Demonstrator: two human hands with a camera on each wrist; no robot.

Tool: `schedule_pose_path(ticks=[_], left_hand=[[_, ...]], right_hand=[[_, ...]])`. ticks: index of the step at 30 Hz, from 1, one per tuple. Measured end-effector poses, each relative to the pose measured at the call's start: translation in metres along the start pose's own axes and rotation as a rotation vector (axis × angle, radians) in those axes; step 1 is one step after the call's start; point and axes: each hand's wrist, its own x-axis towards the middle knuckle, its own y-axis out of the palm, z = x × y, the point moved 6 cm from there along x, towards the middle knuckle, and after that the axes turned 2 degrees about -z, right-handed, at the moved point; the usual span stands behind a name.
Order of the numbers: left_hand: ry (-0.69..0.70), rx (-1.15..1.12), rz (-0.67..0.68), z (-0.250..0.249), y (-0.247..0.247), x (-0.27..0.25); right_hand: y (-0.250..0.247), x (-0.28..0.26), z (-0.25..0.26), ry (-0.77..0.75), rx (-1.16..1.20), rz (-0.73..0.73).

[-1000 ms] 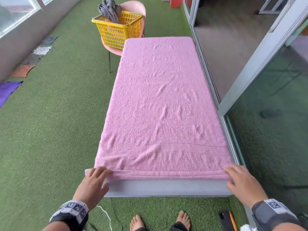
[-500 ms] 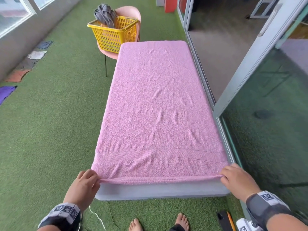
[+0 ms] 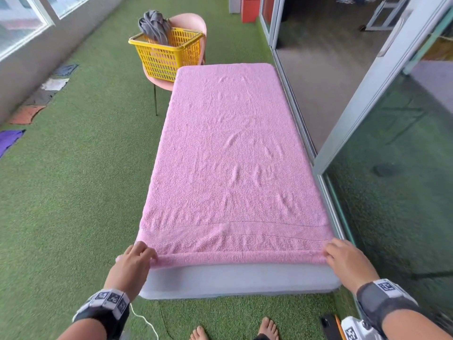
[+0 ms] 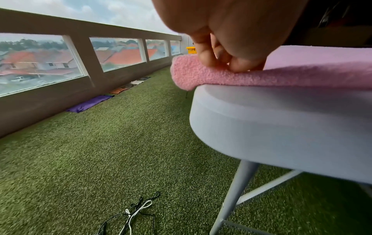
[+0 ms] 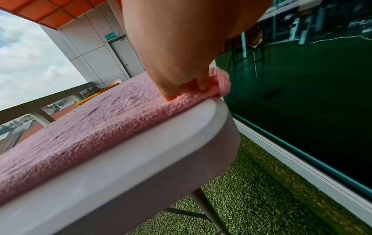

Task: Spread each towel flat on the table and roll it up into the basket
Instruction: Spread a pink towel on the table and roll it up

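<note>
A pink towel (image 3: 230, 153) lies spread flat over the whole grey table (image 3: 240, 278), its near hem folded over into a thin roll (image 3: 240, 257). My left hand (image 3: 137, 260) pinches the roll's left end (image 4: 201, 74), fingers curled onto the cloth. At the right corner my right hand (image 3: 342, 257) pinches the roll's other end (image 5: 213, 89). The yellow basket (image 3: 164, 55) stands on a pink chair (image 3: 193, 23) beyond the table's far left corner, with a grey towel (image 3: 154, 27) hanging out of it.
Green turf covers the floor. Cloths (image 3: 31, 114) lie along the left wall. Glass sliding doors (image 3: 392, 168) run close along the table's right side. A white cable (image 3: 144, 320), a phone (image 3: 329, 327) and my bare feet (image 3: 268, 327) are below the near edge.
Both hands have turned the towel's near hem over from the table's front edge into a thin roll on top. The head view has tilted, so the table sits lower in frame.
</note>
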Motion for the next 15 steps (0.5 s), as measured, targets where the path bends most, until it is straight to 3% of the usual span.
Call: schedule_pose_path(ticks=[3,7,15], left_hand=[[0.062,-0.012,-0.006,-0.003,0.001,-0.008],[0.027,-0.048,0.019,-0.001,0.001,-0.017],[0.068,0.014,0.032,0.002,0.002,-0.013]], right_hand=[[0.004,-0.006,-0.008,-0.029,-0.001,0.004],[0.012,-0.009,-0.012,-0.057,-0.047,0.067],[0.002,0.002,0.003,0.000,-0.119,0.079]])
